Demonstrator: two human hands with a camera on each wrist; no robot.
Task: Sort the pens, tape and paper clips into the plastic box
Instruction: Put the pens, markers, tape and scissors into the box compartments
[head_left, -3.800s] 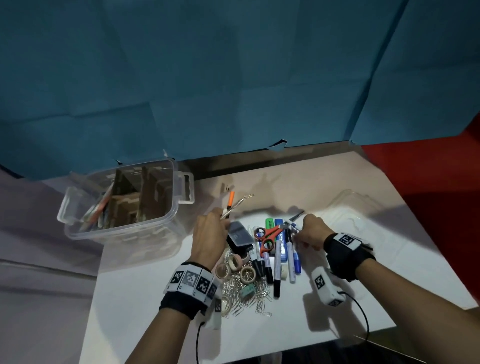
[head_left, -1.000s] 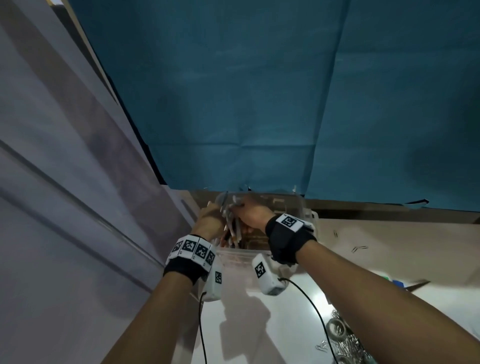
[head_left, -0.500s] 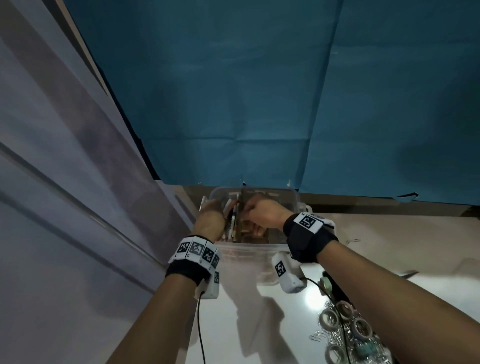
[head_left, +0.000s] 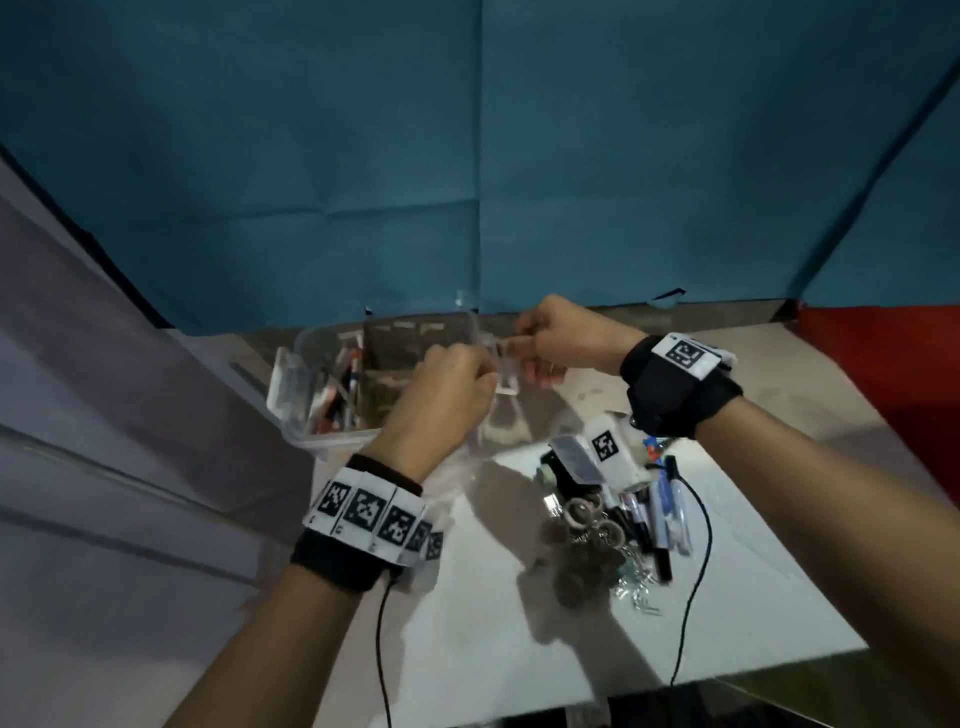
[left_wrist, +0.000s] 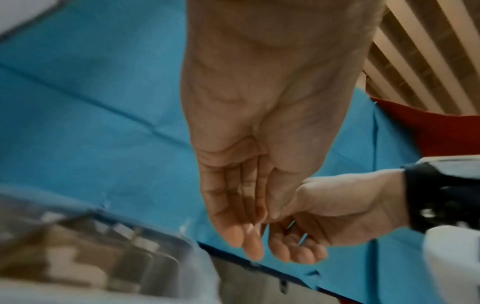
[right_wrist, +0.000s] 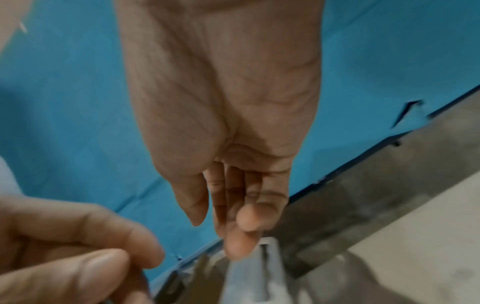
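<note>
The clear plastic box (head_left: 291, 395) stands at the table's back left, with several pens (head_left: 337, 384) lying in its left compartment. My left hand (head_left: 452, 384) hovers over the box's right part. In the left wrist view its fingers (left_wrist: 249, 242) hang loosely and hold nothing. My right hand (head_left: 545, 338) is at the box's right end, and its relaxed fingertips (right_wrist: 233, 236) touch the box handle (right_wrist: 267, 267). More pens (head_left: 654, 514), tape rolls (head_left: 582, 514) and paper clips (head_left: 639, 582) lie in a pile on the white table, below my right wrist.
A blue cloth backdrop (head_left: 467, 156) hangs right behind the box. A dark flat item (head_left: 571, 457) and red-and-blue scissors handles (head_left: 654, 447) sit at the top of the pile. A grey wall (head_left: 104, 467) runs along the table's left edge. Bare tabletop (head_left: 493, 623) lies near me.
Both hands have left the box's left compartment, where the pens they carried now lie, and moved to its right end. The head view has swung right, showing the pile again.
</note>
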